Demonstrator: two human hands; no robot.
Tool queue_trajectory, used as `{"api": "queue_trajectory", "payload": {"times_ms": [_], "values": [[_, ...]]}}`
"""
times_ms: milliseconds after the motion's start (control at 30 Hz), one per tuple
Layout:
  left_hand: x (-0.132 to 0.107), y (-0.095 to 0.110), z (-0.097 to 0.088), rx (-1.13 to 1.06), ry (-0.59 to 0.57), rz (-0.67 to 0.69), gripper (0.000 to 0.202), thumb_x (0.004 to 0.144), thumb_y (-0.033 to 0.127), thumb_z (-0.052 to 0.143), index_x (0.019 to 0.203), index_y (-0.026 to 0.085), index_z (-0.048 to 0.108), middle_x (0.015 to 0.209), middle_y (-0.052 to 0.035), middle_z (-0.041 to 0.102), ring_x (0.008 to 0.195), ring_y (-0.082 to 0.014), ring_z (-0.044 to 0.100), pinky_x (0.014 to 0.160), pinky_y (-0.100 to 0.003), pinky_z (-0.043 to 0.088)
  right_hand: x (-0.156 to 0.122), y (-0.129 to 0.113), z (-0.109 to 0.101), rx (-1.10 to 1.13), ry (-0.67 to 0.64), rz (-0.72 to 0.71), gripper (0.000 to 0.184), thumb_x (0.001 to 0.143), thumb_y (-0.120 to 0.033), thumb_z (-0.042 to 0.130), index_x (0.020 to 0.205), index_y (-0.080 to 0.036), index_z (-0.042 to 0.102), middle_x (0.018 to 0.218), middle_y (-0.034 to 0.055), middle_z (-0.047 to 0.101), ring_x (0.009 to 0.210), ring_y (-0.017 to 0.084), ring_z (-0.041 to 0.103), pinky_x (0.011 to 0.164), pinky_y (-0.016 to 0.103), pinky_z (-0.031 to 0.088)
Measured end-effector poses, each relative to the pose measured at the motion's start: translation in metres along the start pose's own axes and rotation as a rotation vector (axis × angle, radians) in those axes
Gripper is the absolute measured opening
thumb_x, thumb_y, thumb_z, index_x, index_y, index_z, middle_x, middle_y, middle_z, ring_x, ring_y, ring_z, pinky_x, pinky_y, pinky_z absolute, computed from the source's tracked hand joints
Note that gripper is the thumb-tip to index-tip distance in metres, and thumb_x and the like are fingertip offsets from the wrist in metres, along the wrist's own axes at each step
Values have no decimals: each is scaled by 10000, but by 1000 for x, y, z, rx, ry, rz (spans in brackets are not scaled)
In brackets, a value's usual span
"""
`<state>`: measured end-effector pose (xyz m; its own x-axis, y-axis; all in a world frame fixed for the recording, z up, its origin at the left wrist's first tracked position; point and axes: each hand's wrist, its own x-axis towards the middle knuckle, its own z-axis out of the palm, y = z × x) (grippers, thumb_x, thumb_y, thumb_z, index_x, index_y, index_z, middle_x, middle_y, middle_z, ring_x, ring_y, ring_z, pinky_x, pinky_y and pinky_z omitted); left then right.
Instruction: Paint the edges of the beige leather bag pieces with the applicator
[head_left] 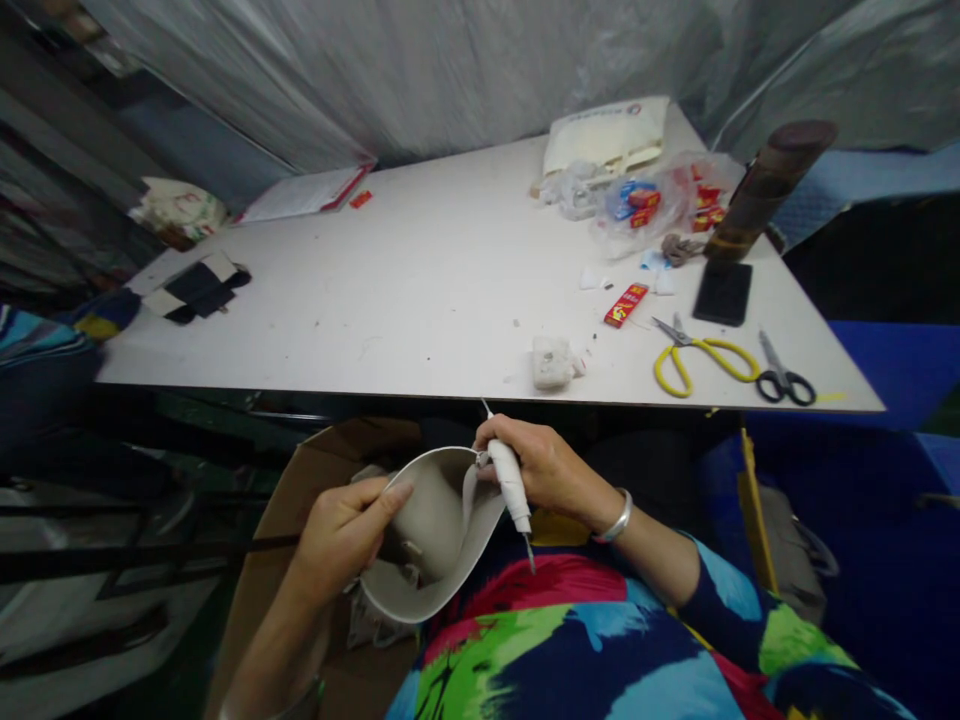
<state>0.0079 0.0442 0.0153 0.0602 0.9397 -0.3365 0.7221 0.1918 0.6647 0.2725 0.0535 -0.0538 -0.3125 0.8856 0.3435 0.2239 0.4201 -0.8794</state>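
A light grey bag (442, 540) hangs with its mouth open toward me, its pale inside showing. My left hand (341, 535) pinches the left side of its rim, thumb on the inside. In my right hand (536, 455) is a tool with a white-wrapped handle (511, 485), thin metal showing at both ends. The fingers of that hand also rest at the bag's right rim, beside a narrow grey strip (470, 492) inside the mouth. Whether they grip the rim too is hidden. The bag's underside is out of sight.
Along the front of the white table (420, 300) lie a white block (551, 363), yellow-handled scissors (705, 360) and black-handled scissors (784, 382). A phone (722, 293) and plastic bags (645, 205) sit at the right. A cardboard box (300, 500) stands below the table edge.
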Motion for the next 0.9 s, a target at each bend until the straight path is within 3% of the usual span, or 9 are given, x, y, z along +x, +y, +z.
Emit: {"api": "queue_trajectory", "payload": {"times_ms": [400,600,667,733,833,900], "values": [[0,-4,3,-57,2,-6,577,833,666,616,490,216,503,327,5,432,320,-105,350,400,-247,233,-3,5,5,-4,79,-1,187,928,-190,727,1051,-245,597,941,0,658,813,166,609,758,284,473],[-3,-8,-1,-43,-39,36,571,877,628,606,492,215,517,353,2,432,349,-119,373,412,-252,254,-4,5,8,150,153,71,130,948,-193,652,1059,-239,603,900,-21,674,713,125,598,690,247,473],[-6,-5,-5,-21,-96,93,589,894,614,596,467,215,517,386,-13,453,382,-133,414,425,-255,290,-3,2,9,160,157,76,132,939,-206,669,1053,-234,610,883,-23,674,694,120,585,677,243,472],[-8,0,-10,47,-261,166,562,909,591,599,498,209,613,477,-46,562,468,-168,526,482,-260,386,-2,0,10,190,149,78,131,932,-231,693,1036,-231,613,893,-15,687,711,124,599,692,249,484],[-7,5,-22,208,-499,255,437,927,557,606,728,228,813,710,-84,735,683,-232,683,654,-278,519,-2,-1,11,321,119,138,146,928,-279,713,1008,-232,600,941,5,721,752,137,639,716,263,511],[-3,5,-30,277,-435,312,371,905,549,642,819,249,843,842,-93,783,811,-260,724,759,-292,557,-2,0,11,411,97,179,196,918,-325,740,1010,-237,591,966,11,732,778,147,659,720,268,526]]}}
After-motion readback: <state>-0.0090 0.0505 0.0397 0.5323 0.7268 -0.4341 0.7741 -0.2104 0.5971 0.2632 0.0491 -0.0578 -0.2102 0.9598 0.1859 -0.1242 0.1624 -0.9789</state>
